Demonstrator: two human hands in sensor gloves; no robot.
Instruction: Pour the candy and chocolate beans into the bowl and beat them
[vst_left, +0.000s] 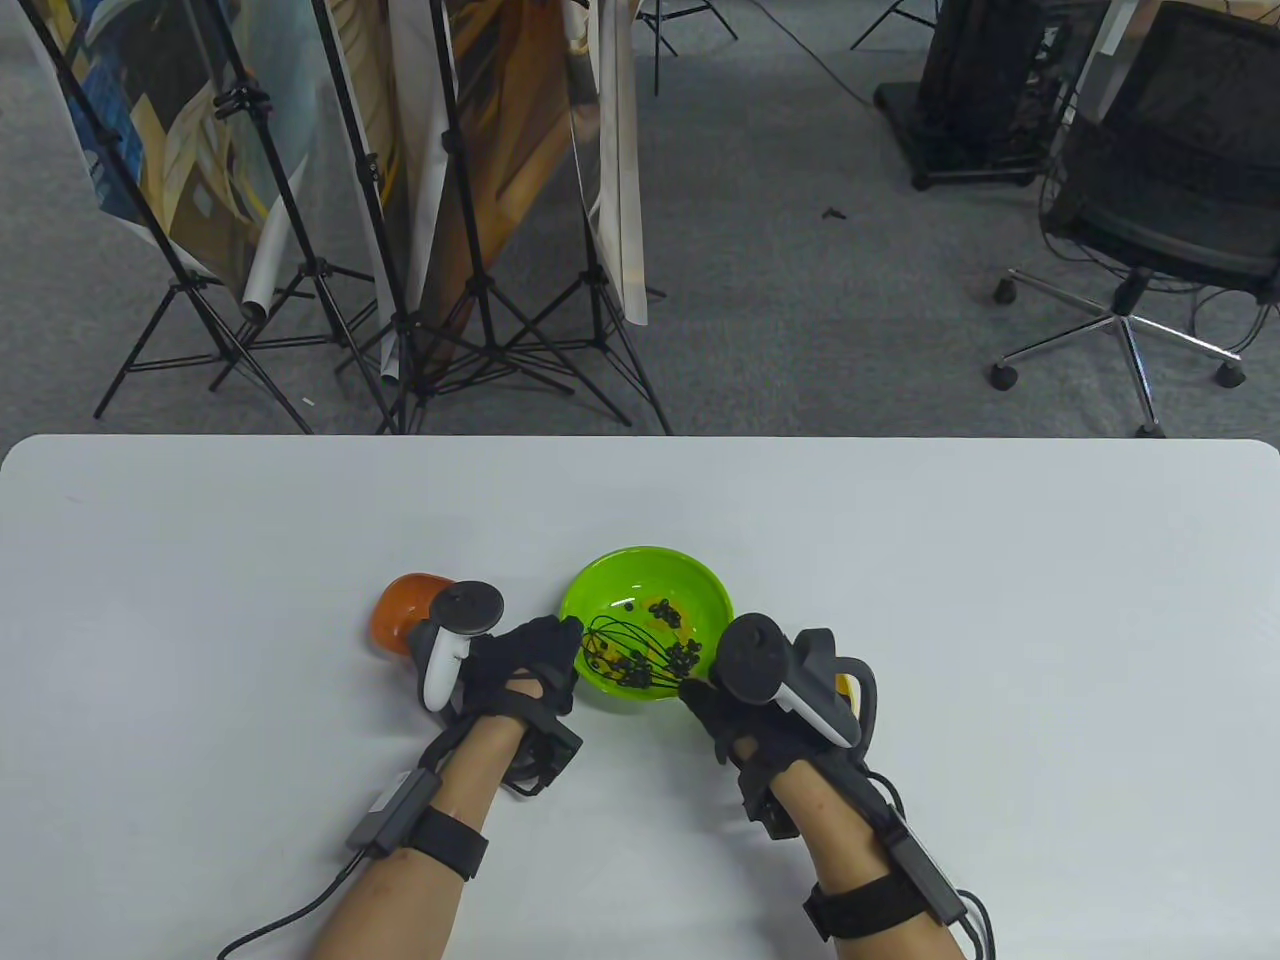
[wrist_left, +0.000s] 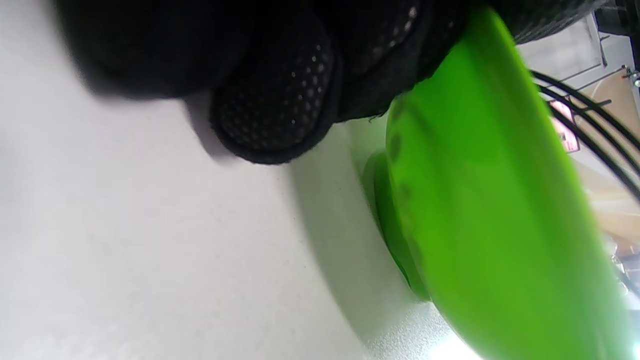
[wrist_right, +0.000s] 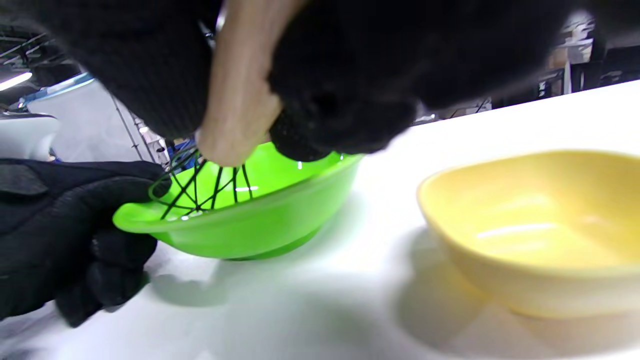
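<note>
The green bowl (vst_left: 648, 570) sat on the white tabletop (vst_left: 900, 560) between the two hands, holding dark chocolate beans (vst_left: 684, 655) and a few orange candies (vst_left: 664, 610). The left hand (vst_left: 525, 665) pinched the bowl's near rim, thumb on top and fingers under it. The right hand (vst_left: 735, 715) gripped the pale handle of a black wire whisk (vst_left: 625, 650), its wires down among the beans. An orange bowl (vst_left: 400, 612) lay just beyond the left hand; a yellow bowl (wrist_right: 540, 225) stood beside the right hand.
</note>
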